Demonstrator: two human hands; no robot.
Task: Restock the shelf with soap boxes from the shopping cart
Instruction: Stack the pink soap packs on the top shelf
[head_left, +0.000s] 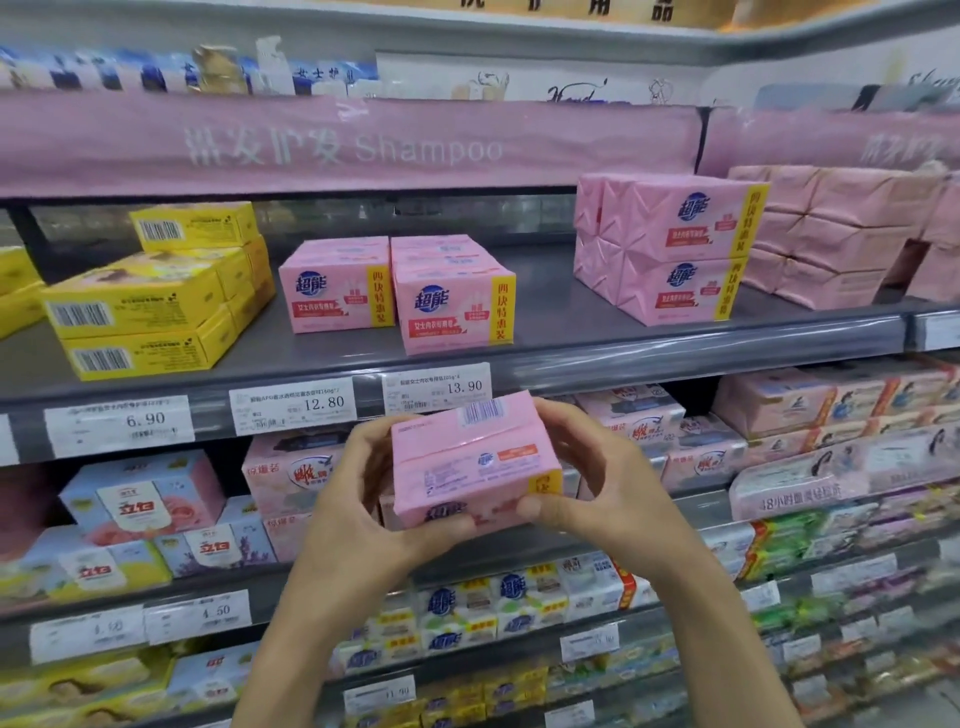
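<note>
Fingers first: both sets are curled round the pink soap pack (475, 462). The left hand (358, 499) cups its left end, thumb (441, 525) pressed along the lower front edge. The right hand (597, 483) clamps the right end, thumb on the bottom corner by the yellow stripe and fingers wrapped behind. It's a firm two-handed hold with nothing loose.

The pack hangs in the air just below the 13.90 price tag (436, 387), barcode edge tipped up toward the tag. Its long axis runs left to right, roughly along the shelf's front rail. Neither hand is nearer; they share it evenly.

Now outward. Directly above the tag, on the grey shelf (561, 332), sits a matching pink pack (452, 306) near the front edge, with a second one (335, 288) above and left of the tag. Up and right of the tag there's a bare stretch of shelf, then a taller pink stack (680, 249). Far left of the tag are the yellow boxes (140, 306). The cart is not in view.

The relation that counts, as I read it: the shelf lies up and away from the fingers. The pack has to rise past the tag and then go forward, likely onto the pack above the tag or into the gap to its right. It probably also needs tipping so its logo faces out like its neighbours.
</note>
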